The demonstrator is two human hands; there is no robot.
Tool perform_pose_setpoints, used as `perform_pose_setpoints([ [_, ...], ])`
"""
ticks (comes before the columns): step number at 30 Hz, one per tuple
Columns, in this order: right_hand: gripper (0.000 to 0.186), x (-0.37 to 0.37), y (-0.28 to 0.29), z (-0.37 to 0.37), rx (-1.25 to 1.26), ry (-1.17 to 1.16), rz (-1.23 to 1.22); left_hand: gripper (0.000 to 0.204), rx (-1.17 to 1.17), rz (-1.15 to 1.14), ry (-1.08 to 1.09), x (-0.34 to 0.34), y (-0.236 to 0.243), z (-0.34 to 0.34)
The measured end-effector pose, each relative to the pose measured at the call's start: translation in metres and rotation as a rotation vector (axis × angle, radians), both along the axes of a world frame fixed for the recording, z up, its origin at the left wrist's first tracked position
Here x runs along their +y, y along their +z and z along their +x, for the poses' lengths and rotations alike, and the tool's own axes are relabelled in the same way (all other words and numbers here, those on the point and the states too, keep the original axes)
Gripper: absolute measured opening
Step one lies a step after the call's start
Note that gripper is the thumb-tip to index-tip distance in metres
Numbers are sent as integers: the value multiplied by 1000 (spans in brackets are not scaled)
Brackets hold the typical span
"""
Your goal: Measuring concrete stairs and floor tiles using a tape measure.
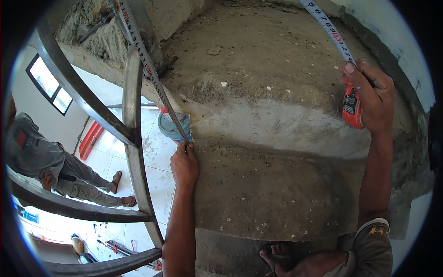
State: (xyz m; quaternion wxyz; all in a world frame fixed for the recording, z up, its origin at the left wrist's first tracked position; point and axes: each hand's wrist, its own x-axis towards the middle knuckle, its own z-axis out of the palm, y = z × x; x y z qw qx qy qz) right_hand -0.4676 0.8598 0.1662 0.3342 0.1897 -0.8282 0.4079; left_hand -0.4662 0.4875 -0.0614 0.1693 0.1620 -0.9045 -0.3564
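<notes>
My right hand is closed around an orange-and-black tape measure, over the right side of a rough concrete step. From its top, a pale blade with printed marks runs up and out of view. At the stair's left edge, my left hand pinches the lower end of a blade stretch that slants up to the upper left. Where the two stretches meet lies outside the picture. Below the grey riser is a lower tread.
Curved metal bars stand along the stair's open left side. On the white tiled floor below are a person in grey, a blue bucket, a long red object and scattered tools. My sandalled foot rests on a lower step.
</notes>
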Motion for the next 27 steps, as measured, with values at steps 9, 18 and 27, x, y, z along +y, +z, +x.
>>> perform_pose_setpoints([
  [9,27,-1,-1,0,7,-6,3,30,-7,-3,2,1,0,-1],
  [18,27,-1,1,2,-25,-13,1,29,10,-1,-14,-2,-5,-2],
  [27,27,0,0,1,4,4,15,32,1,-3,6,-2,-5,-2],
])
